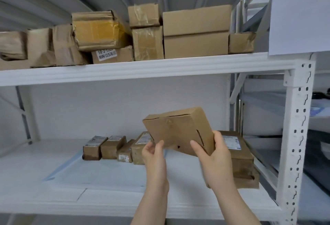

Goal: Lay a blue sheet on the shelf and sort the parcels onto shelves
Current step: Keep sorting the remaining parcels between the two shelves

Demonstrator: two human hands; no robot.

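Above the lower shelf's point(125, 205) blue sheet point(100, 171), the parcel point(176, 130) faces the camera, its long axis near level and its top edge rising rightward. The left hand point(154, 155) and right hand point(217, 155) grasp its bottom corners with their fingers. Bare sheet lies to the left.

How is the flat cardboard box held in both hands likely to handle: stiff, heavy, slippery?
The cardboard box probably stays stiff: its faces look flat, though dented. Likely light for its size: the left hand and right hand hold it tilted by its lower edge. Matte card should grip well.

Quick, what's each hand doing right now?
Left hand: holding the cardboard box at its lower left edge.
Right hand: holding the same box at its lower right corner.
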